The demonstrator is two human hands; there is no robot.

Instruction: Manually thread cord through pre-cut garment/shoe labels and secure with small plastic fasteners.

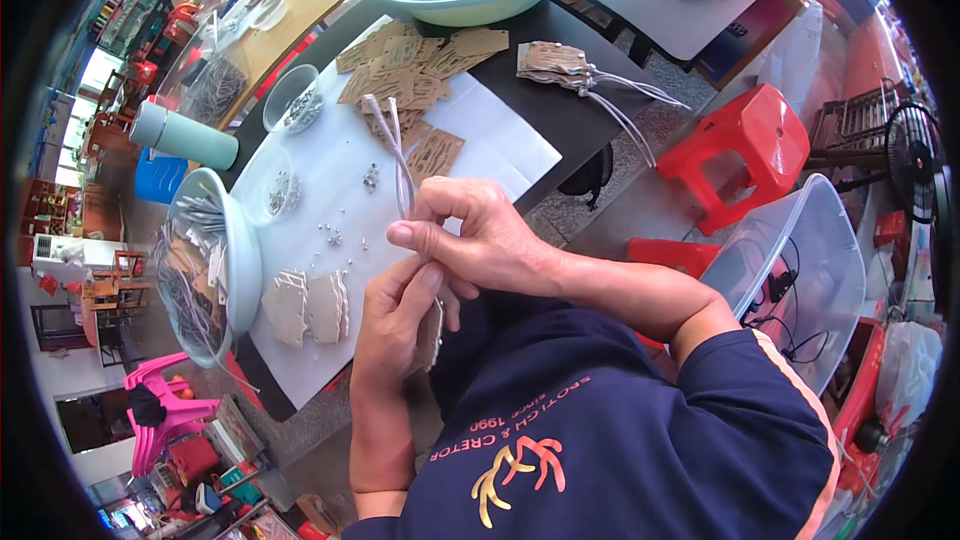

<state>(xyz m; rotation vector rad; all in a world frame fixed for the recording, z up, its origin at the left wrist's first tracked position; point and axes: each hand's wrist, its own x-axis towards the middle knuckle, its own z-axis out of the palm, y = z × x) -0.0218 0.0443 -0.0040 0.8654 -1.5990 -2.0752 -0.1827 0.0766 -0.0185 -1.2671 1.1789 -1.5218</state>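
Looking down from the head view, we've got one black tabletop point(560, 112) with one white sheet point(505, 145) across it. Counting up: two big basins, a pale green one point(470, 13) at the far side and a light blue one point(243, 275) at left, loaded with cords and tags. Two clear tubs point(288, 90) of silver bits, one tumbler point(190, 137) beyond the blue basin. Two small tag stacks point(287, 310) side by side at near left, one corded bundle point(553, 62) far right, and a spread of brown tags point(400, 65), too overlapped to count. Tiny metal pieces point(371, 177) dot the middle, too small to number.

Over to the hands, at the near edge! The right hand point(482, 232) has thumb and forefinger drawn together at the grey cords point(400, 165), which stand up on its far side. Just below, the left hand point(395, 312) has its fingers curled around a stack of tags point(429, 337), close against the dark shirt point(600, 410); the hidden fingertips I can't judge.
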